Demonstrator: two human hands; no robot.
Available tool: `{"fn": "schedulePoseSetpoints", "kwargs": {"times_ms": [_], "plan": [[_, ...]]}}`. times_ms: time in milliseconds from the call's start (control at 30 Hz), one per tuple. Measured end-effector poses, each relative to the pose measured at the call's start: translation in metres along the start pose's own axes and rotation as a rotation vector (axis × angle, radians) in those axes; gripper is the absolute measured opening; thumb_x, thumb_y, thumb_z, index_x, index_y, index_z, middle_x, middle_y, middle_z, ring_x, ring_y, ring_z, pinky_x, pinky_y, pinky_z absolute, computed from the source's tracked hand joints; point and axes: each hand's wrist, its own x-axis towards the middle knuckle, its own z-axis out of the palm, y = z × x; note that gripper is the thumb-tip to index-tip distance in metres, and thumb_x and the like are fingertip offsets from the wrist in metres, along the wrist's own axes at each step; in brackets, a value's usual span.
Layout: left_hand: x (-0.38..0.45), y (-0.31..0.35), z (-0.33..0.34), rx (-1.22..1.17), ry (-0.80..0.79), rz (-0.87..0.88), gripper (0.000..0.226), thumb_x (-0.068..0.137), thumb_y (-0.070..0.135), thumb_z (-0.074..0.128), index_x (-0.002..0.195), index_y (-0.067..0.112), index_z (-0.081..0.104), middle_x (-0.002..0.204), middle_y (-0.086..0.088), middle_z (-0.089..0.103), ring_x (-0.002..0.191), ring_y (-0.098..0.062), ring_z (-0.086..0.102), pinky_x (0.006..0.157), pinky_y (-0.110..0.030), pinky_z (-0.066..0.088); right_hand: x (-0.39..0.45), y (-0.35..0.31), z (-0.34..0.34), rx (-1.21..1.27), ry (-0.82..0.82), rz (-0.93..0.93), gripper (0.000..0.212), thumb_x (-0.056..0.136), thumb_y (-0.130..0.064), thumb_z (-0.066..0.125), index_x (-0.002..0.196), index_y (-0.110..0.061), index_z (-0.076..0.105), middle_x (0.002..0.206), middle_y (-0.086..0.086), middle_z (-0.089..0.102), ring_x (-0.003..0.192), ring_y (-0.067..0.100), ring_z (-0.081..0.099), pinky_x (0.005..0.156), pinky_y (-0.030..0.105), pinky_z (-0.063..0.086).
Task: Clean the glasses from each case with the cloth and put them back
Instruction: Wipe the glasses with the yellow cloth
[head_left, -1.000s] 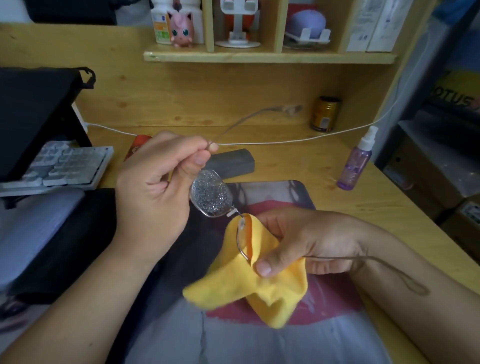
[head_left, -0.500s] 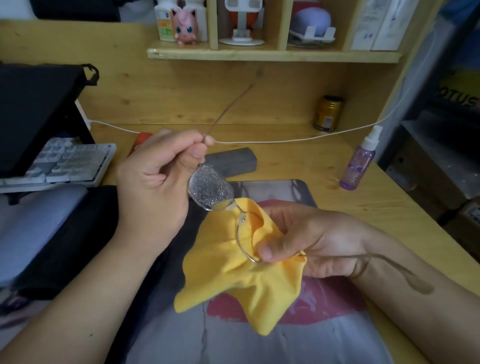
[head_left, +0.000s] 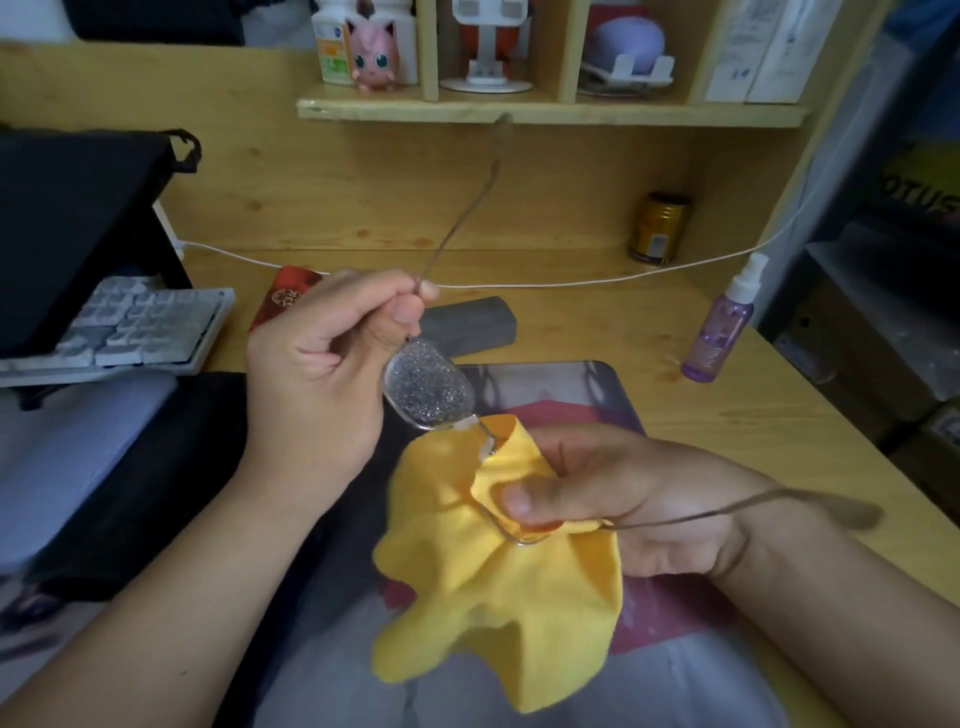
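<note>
- I am pinching the glasses (head_left: 431, 389) by the hinge end with my left hand (head_left: 322, 374), thumb and forefinger closed on the thin wire, one temple sticking up towards the shelf (head_left: 545, 111).
- My right hand (head_left: 623, 499) is gripping the yellow cloth (head_left: 498, 597) around the other lens, thumb pressing on top; that lens is hidden inside the fold.
- The glasses are hanging in the air above the mouse mat (head_left: 597, 379), between both hands, not resting on anything.
- I am judging the frame to be flimsy: rubbing too hard with the right thumb could be bending the bridge or twisting the hinge I am pinching.
- The bare lens looks speckled with droplets; wet fingers could be slipping on the wire.
- The free temple near my right wrist could be snagging on my arm.
- On the wooden tabletop (head_left: 779, 405) a grey case (head_left: 470, 325) is lying just behind my left hand, a purple spray bottle (head_left: 719, 332) is standing to the right, and a white cable (head_left: 571, 280) is running across.
- A keyboard (head_left: 135, 332) is sitting at the left.
</note>
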Motion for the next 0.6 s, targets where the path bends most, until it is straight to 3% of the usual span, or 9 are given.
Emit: {"fn": "schedulePoseSetpoints", "kwargs": {"times_ms": [100,200,333,467,600], "plan": [[0.0,0.001,-0.001,-0.005,0.007,-0.001,0.013,0.1,0.016,0.058,0.102,0.025,0.066,0.088,0.01,0.064,0.078,-0.004,0.059,0.077,-0.019,0.044,-0.003,-0.003,-0.002,0.026,-0.068,0.016,0.038,0.089,0.013,0.044,0.118,-0.002,0.064,0.107,0.013,0.071,0.096,0.022,0.071,0.091,0.036,0.056],[0.0,0.002,0.002,-0.011,-0.013,0.002,0.013,0.1,0.013,0.058,0.104,0.022,0.066,0.087,0.009,0.063,0.077,-0.004,0.058,0.076,-0.019,0.043,-0.001,-0.005,0.004,0.017,-0.064,0.028,0.038,0.086,0.016,0.046,0.117,0.0,0.061,0.102,0.013,0.07,0.09,0.022,0.072,0.085,0.035,0.059],[-0.001,0.003,0.004,-0.01,-0.011,0.0,0.013,0.1,0.011,0.058,0.103,0.02,0.067,0.087,0.01,0.064,0.077,-0.007,0.058,0.076,-0.02,0.043,0.001,-0.004,0.012,0.002,0.086,0.031,0.02,0.088,0.013,0.055,0.106,0.005,0.059,0.08,0.011,0.069,0.063,0.016,0.072,0.056,0.024,0.058],[-0.003,0.002,0.006,-0.032,0.003,-0.028,0.013,0.101,0.017,0.058,0.102,0.026,0.067,0.085,0.018,0.065,0.078,-0.007,0.058,0.077,-0.022,0.044,0.004,-0.005,0.009,-0.005,0.204,-0.016,0.02,0.078,-0.002,0.063,0.097,0.0,0.069,0.083,0.013,0.07,0.07,0.021,0.07,0.071,0.03,0.058],[-0.003,-0.002,0.006,-0.061,0.017,-0.055,0.013,0.102,0.019,0.057,0.103,0.026,0.068,0.084,0.019,0.065,0.076,-0.008,0.058,0.077,-0.022,0.044,0.006,-0.002,0.013,-0.019,0.316,-0.094,0.015,0.074,-0.008,0.064,0.078,-0.012,0.078,0.073,0.007,0.071,0.063,0.016,0.069,0.065,0.026,0.058]]}}
